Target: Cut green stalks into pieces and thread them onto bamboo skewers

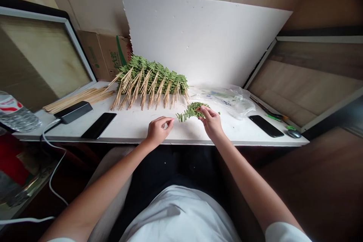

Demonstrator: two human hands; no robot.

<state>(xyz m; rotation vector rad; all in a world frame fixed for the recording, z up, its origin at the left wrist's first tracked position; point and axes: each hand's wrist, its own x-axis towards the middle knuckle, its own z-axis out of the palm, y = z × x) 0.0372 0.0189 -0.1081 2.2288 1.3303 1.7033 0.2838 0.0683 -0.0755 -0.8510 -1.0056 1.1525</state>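
My left hand (160, 131) is closed in a pinch at the left end of a skewer of short green stalk pieces (185, 115), which look like cut beans. The pieces sit side by side in a row, held just above the white table. At the other end of the row, my right hand (211, 121) has thumb and fingers pinched together. What lies between those fingertips is too small to make out. A small heap of loose green pieces (197, 106) lies just behind and under the right fingertips. Farther back, a large stack of filled skewers (153, 72) has its bare sticks pointing toward me.
Bare wooden sticks (82, 97) lie at left beside a black box-shaped device (74, 111), a phone (98, 125) and a water bottle (19, 111). A clear plastic bag (235, 100), another phone (266, 126) and a mouse (293, 133) are at right. A white board (204, 38) stands behind.
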